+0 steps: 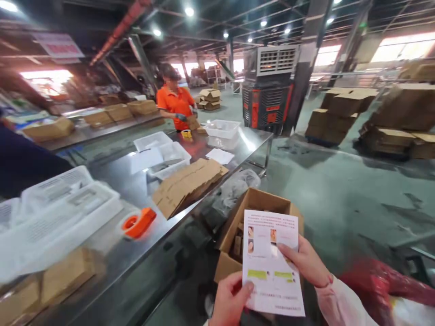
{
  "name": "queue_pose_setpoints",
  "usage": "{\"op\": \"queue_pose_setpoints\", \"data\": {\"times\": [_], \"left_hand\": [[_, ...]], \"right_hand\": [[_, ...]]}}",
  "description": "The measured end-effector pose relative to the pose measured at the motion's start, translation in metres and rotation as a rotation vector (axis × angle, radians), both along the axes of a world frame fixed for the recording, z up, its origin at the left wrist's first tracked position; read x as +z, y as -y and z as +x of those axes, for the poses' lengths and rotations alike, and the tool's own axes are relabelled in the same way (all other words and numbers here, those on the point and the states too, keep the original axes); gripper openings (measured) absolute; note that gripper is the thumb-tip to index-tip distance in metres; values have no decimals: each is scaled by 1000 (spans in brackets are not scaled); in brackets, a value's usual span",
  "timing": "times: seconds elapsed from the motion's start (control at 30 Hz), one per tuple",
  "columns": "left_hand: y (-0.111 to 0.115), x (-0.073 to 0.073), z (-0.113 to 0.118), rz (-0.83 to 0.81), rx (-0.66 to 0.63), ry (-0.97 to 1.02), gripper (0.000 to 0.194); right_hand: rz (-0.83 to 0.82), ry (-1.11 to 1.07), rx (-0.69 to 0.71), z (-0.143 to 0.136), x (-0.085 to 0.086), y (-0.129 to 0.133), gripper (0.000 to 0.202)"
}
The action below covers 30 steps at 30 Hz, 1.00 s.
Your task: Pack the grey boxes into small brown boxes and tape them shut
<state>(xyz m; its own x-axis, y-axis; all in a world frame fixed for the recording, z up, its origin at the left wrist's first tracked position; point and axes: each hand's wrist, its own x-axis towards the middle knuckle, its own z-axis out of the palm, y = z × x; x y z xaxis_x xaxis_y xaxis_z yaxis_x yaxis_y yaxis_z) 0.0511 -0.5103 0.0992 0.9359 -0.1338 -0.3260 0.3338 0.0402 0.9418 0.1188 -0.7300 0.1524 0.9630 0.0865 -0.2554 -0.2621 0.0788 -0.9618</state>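
A white printed sheet with small pictures and yellow-green blocks is held up in front of me. My left hand pinches its lower left edge between thumb and fingers. On the other side, my right hand grips the right edge, thumb on the front. Behind and below the paper stands an open cardboard box, partly covered by it. Small brown pieces show inside that box; their kind is not clear.
A metal table runs along my left, bearing flat cardboard sheets, an orange tape dispenser and white plastic baskets. A person in orange works at its far end. Red plastic lies at lower right.
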Motion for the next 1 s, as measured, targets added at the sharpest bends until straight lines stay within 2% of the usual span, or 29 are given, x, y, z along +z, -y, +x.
{"op": "queue_pose_setpoints", "data": {"times": [0.1, 0.2, 0.27, 0.37, 0.57, 0.7, 0.83, 1.0], "left_hand": [[-82, 11, 15, 3, 63, -61, 68], [-148, 29, 28, -23, 153, -84, 72], [-182, 39, 34, -52, 198, -95, 73], [-218, 46, 39, -58, 276, -83, 71], [-258, 44, 49, -68, 413, -105, 70], [-275, 47, 73, -49, 504, -129, 70], [-288, 41, 118, -8, 545, -130, 68], [-296, 5, 207, 5, 569, -142, 65]], "right_hand": [[13, -8, 60, 30, 0, -84, 63], [74, -26, 109, 57, 2, -159, 64], [75, -31, 146, 74, 4, -199, 62], [48, -21, 233, 98, 8, -245, 63], [44, -33, 401, 141, 5, -309, 64], [86, -98, 481, 178, -7, -339, 63], [162, -171, 514, 233, -23, -363, 61], [308, -144, 560, 298, -42, -368, 65]]}}
